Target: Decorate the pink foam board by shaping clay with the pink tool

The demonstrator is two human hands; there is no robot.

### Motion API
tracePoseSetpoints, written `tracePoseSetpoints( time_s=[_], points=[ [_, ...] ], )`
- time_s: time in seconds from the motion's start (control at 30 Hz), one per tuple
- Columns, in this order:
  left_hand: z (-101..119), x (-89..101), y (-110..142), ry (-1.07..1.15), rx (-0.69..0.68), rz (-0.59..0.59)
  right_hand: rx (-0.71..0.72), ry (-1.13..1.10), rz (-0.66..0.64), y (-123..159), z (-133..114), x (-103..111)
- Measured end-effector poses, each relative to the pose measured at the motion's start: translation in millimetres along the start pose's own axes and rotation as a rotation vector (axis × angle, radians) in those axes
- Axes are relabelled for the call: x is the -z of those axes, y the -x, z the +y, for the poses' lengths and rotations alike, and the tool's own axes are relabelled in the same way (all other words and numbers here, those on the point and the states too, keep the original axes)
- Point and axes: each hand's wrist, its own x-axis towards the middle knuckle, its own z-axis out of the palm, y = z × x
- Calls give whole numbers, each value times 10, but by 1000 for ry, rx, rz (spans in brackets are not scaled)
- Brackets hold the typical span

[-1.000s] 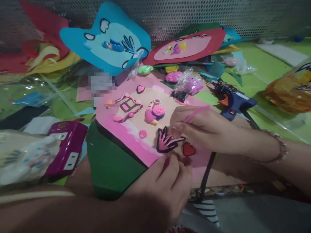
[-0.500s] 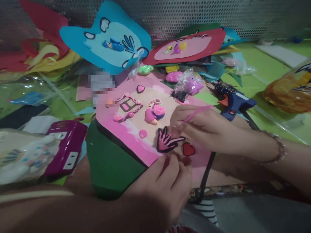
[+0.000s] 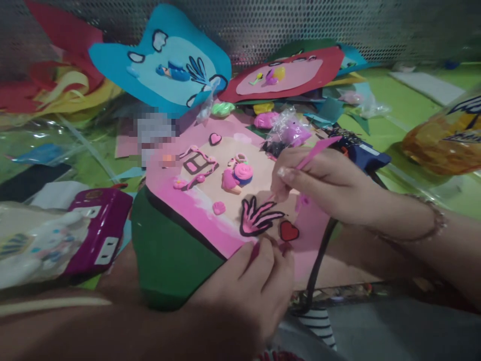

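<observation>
My right hand (image 3: 319,193) pinches a slim pink modelling tool (image 3: 320,148), its flat end pointing up past my knuckles. The lower end is close to a pink, black-outlined branching clay shape (image 3: 258,216). That shape sits on a pink paper picture (image 3: 205,226) with a pale centre. My left hand (image 3: 244,291) is curled at the picture's near edge, gripping it; some fingertips are hidden. Just beyond those fingers is a red clay heart (image 3: 289,231) with a dark outline. Higher on the picture is a clay figure with a pink spiral (image 3: 243,172).
Behind stand a blue paper picture (image 3: 210,52) and a red one (image 3: 330,65). Bagged clay (image 3: 295,133) lies before them. A dark blue glue gun (image 3: 370,156) and a clear bottle (image 3: 439,143) are at right. At left are green paper (image 3: 165,260) and a purple case (image 3: 99,225).
My right hand has lifted slightly and tilted the tool more upright, uncovering more of the branching clay shape. My left hand stays at the picture's edge.
</observation>
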Motion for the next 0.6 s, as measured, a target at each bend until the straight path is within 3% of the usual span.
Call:
tracePoseSetpoints(
  time_s=[0.2, 0.6],
  points=[
    [-7, -36, 7, -27, -22, 66, 134, 171, -90, 18, 30, 22],
    [7, -30, 8, -16, 9, 19, 169, 201, -150, 18, 32, 5]
  ],
)
